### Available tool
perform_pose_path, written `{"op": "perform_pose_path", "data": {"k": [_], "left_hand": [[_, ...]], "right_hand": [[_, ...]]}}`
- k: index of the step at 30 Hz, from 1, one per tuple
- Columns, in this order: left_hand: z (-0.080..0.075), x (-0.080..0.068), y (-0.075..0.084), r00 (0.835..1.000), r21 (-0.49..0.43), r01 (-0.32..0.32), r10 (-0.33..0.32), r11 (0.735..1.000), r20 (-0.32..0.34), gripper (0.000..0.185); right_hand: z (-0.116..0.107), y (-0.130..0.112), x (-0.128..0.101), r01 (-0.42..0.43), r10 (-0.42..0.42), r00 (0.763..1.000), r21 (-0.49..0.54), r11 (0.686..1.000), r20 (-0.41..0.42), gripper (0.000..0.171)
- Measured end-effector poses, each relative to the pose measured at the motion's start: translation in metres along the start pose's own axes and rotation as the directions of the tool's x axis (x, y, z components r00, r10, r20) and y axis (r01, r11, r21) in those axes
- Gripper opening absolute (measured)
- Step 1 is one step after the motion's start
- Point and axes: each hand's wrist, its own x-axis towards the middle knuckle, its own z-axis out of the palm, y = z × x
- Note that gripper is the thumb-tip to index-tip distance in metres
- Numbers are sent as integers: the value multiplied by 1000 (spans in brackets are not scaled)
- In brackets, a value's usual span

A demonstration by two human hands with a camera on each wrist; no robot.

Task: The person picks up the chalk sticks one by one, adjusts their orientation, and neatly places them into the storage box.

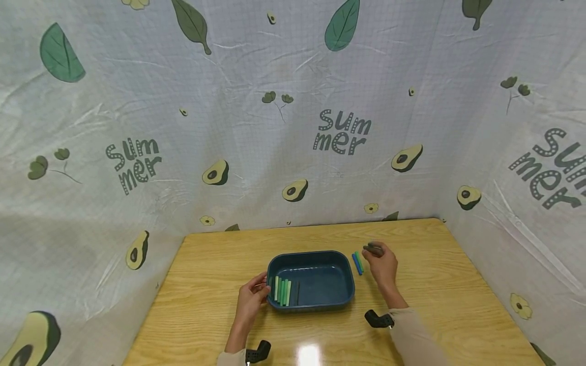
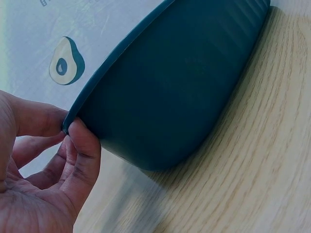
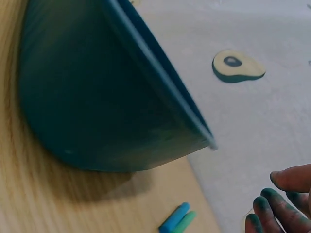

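A dark blue-green rectangular tray (image 1: 325, 308) stands on the table. My left hand (image 1: 250, 301) pinches its left rim between thumb and fingers, as the left wrist view shows up close. Inside, at the left end, several green and pale chalk sticks (image 1: 282, 291) lie side by side, with a thin dark stick (image 1: 298, 293) to their right. Beyond the tray's right side are a blue chalk stick (image 1: 356, 264) and a green chalk stick (image 1: 359, 262). My right hand (image 1: 383, 265) hovers just right of these, thumb apart from the loosely bent fingers, whose tips (image 3: 270, 194) are stained dark green.
The wooden table (image 1: 220, 254) reaches back to a pale curtain (image 1: 256, 132) printed with avocados and leaves, which also hangs along both sides. A black wrist camera (image 1: 379, 319) sits on the right wrist, another camera (image 1: 259, 352) on the left.
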Motion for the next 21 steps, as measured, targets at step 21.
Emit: {"op": "perform_pose_path", "data": {"k": [21], "left_hand": [[0,1,-2,1000,4,3,-3,1000,-13,43]], "right_hand": [[18,39,-1,-39,29,997,-139,990,-78,35]]}}
